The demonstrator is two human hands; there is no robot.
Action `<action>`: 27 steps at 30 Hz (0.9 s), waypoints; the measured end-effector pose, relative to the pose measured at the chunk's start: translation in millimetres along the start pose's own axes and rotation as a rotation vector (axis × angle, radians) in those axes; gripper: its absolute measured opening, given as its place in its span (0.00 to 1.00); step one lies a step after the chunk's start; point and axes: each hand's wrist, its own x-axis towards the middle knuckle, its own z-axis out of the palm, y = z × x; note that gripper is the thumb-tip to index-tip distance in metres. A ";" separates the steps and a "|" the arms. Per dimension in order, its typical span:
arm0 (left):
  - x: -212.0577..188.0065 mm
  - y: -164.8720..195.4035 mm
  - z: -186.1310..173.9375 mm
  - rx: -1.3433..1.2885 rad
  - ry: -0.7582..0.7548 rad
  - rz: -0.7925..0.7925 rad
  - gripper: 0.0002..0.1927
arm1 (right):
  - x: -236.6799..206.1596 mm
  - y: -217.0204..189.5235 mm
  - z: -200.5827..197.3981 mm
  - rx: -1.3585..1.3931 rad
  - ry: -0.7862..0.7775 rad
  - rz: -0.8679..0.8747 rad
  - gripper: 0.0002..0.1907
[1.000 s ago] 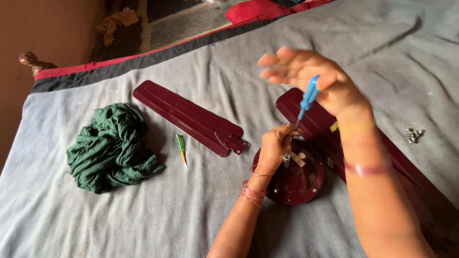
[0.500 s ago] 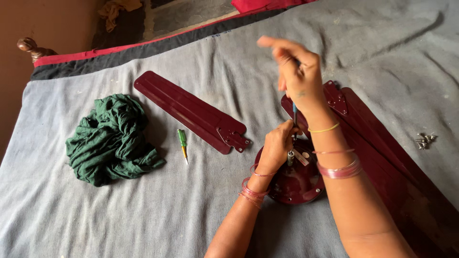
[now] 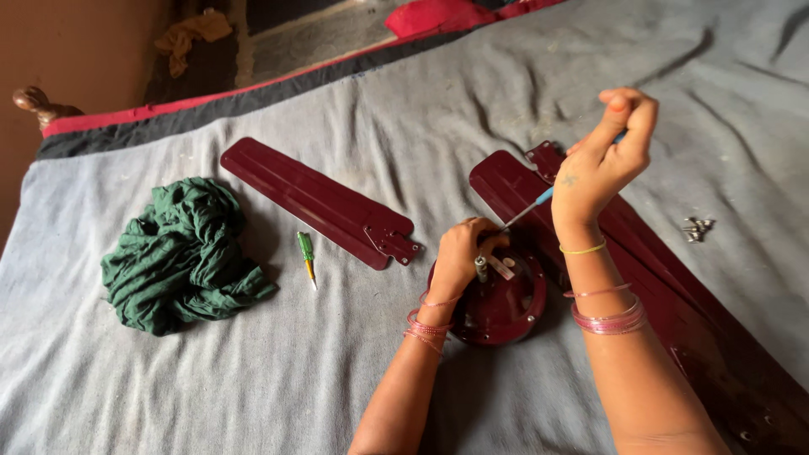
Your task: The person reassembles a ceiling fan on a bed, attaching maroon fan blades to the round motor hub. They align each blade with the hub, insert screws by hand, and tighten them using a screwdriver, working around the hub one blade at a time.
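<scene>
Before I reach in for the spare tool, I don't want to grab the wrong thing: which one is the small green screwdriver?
Start at the crumpled dark green cloth on the grey sheet. Between it and the loose maroon fan blade lies the small green screwdriver, touching neither. It is the only slim green-and-yellow stick; the blue-handled screwdriver is in the right hand.

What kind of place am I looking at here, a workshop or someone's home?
Likely a home, with work done on a bed: a grey sheet covers the surface, a carved wooden post stands at its corner, and maroon fan blades lie on it.
</scene>
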 end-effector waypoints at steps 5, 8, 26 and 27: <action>-1.2 4.9 6.7 0.060 0.034 -0.026 0.06 | -3.9 -34.5 -15.7 -0.037 -0.253 0.001 0.11; -2.7 7.6 8.1 0.061 0.039 -0.047 0.05 | -9.2 -62.1 -19.4 -0.206 -0.465 -0.128 0.11; -9.7 0.9 10.7 0.073 0.044 -0.049 0.05 | 40.2 -58.8 46.7 0.564 -1.765 0.513 0.26; -10.1 -0.7 10.9 0.048 0.032 -0.058 0.05 | 32.3 -49.5 48.4 0.644 -1.762 0.525 0.26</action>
